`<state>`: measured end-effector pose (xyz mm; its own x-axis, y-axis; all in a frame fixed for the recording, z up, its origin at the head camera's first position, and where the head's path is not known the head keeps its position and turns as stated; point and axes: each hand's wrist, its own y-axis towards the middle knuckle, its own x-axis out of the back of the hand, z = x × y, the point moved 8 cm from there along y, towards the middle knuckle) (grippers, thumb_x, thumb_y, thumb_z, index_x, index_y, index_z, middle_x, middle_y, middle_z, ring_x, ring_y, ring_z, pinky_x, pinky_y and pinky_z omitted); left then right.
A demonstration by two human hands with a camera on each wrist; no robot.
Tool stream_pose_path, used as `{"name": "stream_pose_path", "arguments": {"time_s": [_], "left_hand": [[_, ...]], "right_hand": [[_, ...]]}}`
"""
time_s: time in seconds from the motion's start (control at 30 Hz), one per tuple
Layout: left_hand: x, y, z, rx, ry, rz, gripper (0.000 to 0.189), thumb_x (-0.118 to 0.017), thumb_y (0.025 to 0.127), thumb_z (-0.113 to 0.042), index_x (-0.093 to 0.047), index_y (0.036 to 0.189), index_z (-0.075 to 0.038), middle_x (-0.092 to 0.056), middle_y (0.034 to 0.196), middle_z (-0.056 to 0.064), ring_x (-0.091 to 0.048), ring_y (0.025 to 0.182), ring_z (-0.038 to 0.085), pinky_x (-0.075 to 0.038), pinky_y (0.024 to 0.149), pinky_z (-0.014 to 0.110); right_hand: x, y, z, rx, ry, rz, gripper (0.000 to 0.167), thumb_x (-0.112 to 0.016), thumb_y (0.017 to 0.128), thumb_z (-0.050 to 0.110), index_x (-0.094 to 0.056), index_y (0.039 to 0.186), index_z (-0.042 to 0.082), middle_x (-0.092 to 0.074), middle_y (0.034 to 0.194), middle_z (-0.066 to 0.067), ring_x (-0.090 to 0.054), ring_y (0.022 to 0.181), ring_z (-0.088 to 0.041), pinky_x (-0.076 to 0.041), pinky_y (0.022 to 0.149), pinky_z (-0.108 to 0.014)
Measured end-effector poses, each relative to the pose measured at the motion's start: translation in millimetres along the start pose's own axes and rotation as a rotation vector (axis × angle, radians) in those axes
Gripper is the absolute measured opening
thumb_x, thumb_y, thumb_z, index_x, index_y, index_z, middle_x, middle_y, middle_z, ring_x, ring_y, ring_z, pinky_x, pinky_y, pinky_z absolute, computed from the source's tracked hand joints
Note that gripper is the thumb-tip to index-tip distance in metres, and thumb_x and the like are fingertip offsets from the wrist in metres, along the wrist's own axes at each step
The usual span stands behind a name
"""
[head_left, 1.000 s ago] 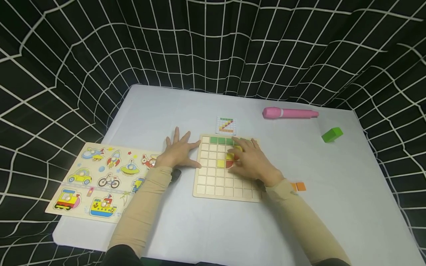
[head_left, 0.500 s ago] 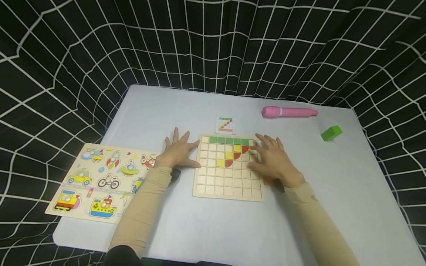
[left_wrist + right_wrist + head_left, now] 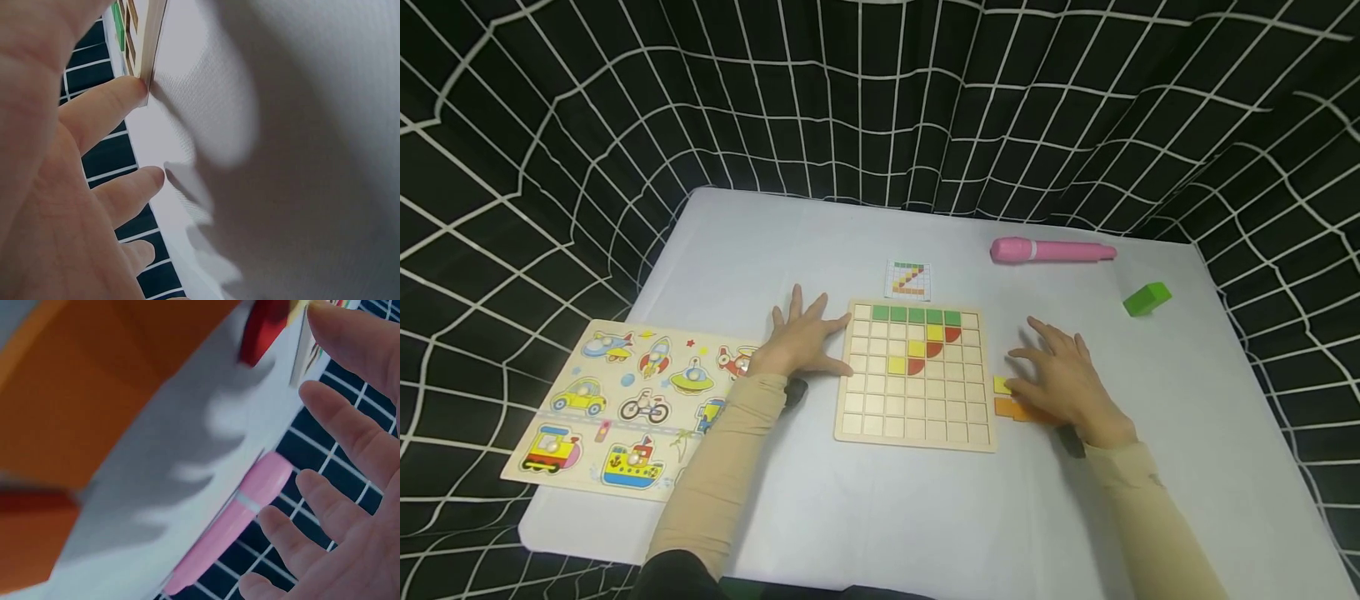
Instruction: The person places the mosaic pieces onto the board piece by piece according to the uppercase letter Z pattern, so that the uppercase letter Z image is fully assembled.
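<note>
The left hand (image 3: 797,343) touches the left edge of a wooden grid board (image 3: 895,407) bearing green squares (image 3: 917,314), yellow squares (image 3: 917,348) and red quarter-circles (image 3: 934,350). The right hand (image 3: 1063,379) is over orange tiles (image 3: 1004,407) and a yellow tile (image 3: 1002,384) just right of it. Elsewhere on the bench (image 3: 880,508): a pattern card (image 3: 907,280) just beyond the board, a peg puzzle (image 3: 681,400) left, a pink cylinder (image 3: 1060,251) far right, near a green block (image 3: 1147,299).

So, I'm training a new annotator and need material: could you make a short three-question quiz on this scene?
1. How many green tiles sit on the grid board?
2. True or false: the left hand touches the grid board's left edge.
3. Which is nearest the right hand: A) the pattern card; B) the orange tiles; C) the green block?
Key: 1. Five; 2. True; 3. B.
</note>
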<state>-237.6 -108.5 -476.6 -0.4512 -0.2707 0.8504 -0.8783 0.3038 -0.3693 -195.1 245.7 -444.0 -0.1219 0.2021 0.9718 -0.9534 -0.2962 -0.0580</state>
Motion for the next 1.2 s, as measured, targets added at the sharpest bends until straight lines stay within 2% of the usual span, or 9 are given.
{"name": "stream_pose_path", "arguments": {"time_s": [0.27,0.47,0.73,1.03,1.2], "left_hand": [[-0.8,-0.3,-0.2,0.005,-0.001,0.005,0.102,-0.084,0.075,-0.061,-0.036,0.160,-0.030,-0.005,0.176,0.016,0.024,0.157,0.049,0.004,0.123,0.079],[1.4,-1.6,-1.7,0.005,-0.003,0.005,0.102,-0.084,0.076,-0.060,-0.037,0.160,-0.029,-0.005,0.176,0.016,0.024,0.157,0.049,0.005,0.123,0.078],[1.2,-2.4,-2.3,0.004,-0.011,0.008,0.102,-0.084,0.076,-0.060,-0.037,0.160,-0.029,-0.004,0.176,0.016,0.025,0.157,0.049,0.005,0.123,0.078],[0.5,-2.0,-1.2,0.004,-0.013,0.009,0.101,-0.084,0.076,-0.060,-0.037,0.160,-0.029,-0.005,0.176,0.015,0.024,0.157,0.048,0.005,0.123,0.078],[0.4,-1.6,-1.0,-0.001,-0.007,0.008,0.101,-0.084,0.076,-0.060,-0.038,0.160,-0.029,-0.005,0.176,0.016,0.024,0.157,0.049,0.004,0.122,0.079]], "right_hand": [[-3,-10.7,-11,-0.020,0.003,0.009,0.045,-0.081,0.086,0.036,-0.075,0.122,0.010,-0.034,0.165,-0.025,-0.030,0.149,-0.051,-0.015,0.120,-0.080],[-6,-13.8,-11,0.005,-0.005,0.008,0.038,-0.083,0.085,0.032,-0.078,0.116,0.011,-0.036,0.163,-0.024,-0.032,0.148,-0.051,-0.017,0.120,-0.080],[-6,-15.0,-11,0.001,0.011,0.024,0.023,-0.080,0.088,0.021,-0.081,0.109,0.012,-0.039,0.162,-0.023,-0.032,0.147,-0.055,-0.016,0.120,-0.081],[-7,-13.8,-6,0.062,0.002,0.026,0.025,-0.080,0.088,0.019,-0.080,0.111,0.009,-0.047,0.156,-0.024,-0.038,0.144,-0.054,-0.022,0.119,-0.079],[-8,-12.1,-5,0.067,0.010,0.030,0.024,-0.079,0.089,0.019,-0.080,0.110,0.008,-0.048,0.156,-0.024,-0.038,0.145,-0.053,-0.022,0.120,-0.078]]}}
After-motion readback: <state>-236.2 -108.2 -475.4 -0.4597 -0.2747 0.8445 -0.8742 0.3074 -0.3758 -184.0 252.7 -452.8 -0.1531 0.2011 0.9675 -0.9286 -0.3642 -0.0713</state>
